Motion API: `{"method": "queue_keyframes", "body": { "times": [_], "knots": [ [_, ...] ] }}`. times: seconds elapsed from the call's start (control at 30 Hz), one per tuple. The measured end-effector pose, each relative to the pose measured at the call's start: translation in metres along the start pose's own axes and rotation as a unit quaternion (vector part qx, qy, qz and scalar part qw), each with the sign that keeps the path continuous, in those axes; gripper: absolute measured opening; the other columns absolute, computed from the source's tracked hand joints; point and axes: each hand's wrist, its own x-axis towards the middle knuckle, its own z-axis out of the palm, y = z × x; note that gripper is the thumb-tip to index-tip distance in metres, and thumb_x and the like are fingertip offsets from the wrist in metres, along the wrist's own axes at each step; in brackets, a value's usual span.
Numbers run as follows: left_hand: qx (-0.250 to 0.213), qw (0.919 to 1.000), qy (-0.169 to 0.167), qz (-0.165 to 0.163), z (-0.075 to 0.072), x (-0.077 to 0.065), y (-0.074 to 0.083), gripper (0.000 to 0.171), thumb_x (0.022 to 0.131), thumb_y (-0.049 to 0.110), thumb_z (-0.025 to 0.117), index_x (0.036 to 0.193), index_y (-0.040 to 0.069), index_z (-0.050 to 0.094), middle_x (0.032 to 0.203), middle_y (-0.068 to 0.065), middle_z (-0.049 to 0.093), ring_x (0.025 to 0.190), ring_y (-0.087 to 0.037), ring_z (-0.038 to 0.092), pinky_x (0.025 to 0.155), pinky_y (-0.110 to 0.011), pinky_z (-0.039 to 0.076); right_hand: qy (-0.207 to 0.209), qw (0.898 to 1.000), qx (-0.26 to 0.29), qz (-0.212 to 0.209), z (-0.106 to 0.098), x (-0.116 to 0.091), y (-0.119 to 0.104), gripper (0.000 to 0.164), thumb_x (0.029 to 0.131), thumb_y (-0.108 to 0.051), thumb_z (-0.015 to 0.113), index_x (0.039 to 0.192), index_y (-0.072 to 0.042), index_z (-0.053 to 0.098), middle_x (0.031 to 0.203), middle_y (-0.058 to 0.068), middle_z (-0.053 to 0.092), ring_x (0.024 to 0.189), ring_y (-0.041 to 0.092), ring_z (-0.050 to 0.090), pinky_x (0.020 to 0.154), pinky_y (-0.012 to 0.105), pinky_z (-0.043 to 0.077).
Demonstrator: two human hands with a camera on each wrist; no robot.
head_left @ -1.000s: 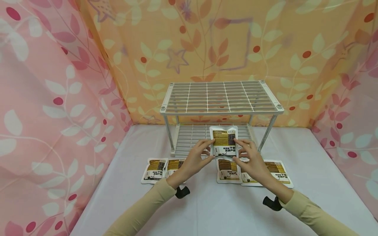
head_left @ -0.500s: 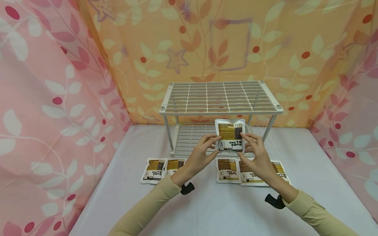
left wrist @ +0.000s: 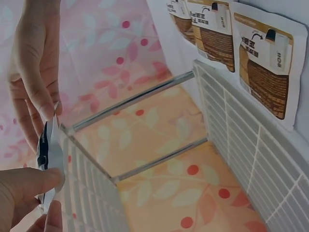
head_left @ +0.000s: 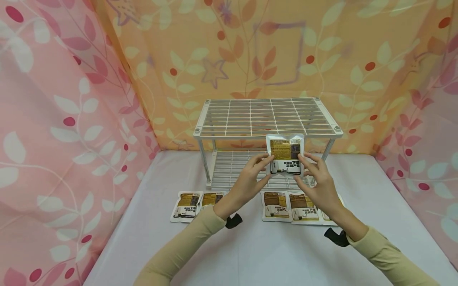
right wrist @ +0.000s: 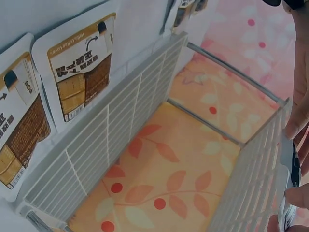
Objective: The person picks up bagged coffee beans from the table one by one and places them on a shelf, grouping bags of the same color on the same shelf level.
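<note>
A white, gold and brown coffee pouch (head_left: 285, 153) is held upright between both hands, overlapping the front edge of the rack's upper shelf in the head view. The left hand (head_left: 250, 178) pinches its left side, thumb low and fingers higher up. On the opposite side the right hand (head_left: 320, 186) pinches it the same way. Seen from the left wrist, this pouch (left wrist: 55, 150) is nearly edge-on. The white wire rack (head_left: 268, 119) has two tiers, and the lower shelf (head_left: 229, 167) lies behind the hands.
Similar pouches lie flat on the white table in front of the rack: a left pair, with a pouch (head_left: 187, 206) outermost, and a right row with a pouch (head_left: 277, 206) at its inner end. The right forearm partly covers that row. Patterned cloth walls (head_left: 179, 79) enclose the table.
Both hands have carried the pouch upward and to the right, from in front of the lower shelf to the level of the upper shelf's front edge. The table pouches stay put.
</note>
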Motion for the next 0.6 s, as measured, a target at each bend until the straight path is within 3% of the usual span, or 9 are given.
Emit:
{"method": "queue_keyframes", "body": {
  "times": [0.4,0.6],
  "knots": [
    [0.049,0.9988,-0.005,0.007,-0.001,0.022,0.009,0.060,0.082,0.004,0.068,0.138,0.008,0.044,0.136,-0.013,0.042,0.113,-0.021,0.049,0.086,-0.024,0.048,0.008,1.000,-0.016,-0.005,-0.013,0.007,0.000,0.075,0.065,0.010,0.077,0.133,-0.002,0.049,0.139,0.021,0.038,0.081,0.019,0.056,0.077,0.004,0.041],
    [0.040,0.9990,0.013,0.016,-0.002,0.030,0.010,0.058,0.081,0.003,0.069,0.135,0.007,0.047,0.134,-0.014,0.044,0.113,-0.022,0.050,0.087,-0.025,0.048,0.022,0.999,-0.026,-0.019,-0.019,0.014,0.004,0.069,0.064,0.010,0.077,0.129,-0.002,0.054,0.139,0.018,0.043,0.083,0.025,0.061,0.076,0.005,0.039]
  ]
}}
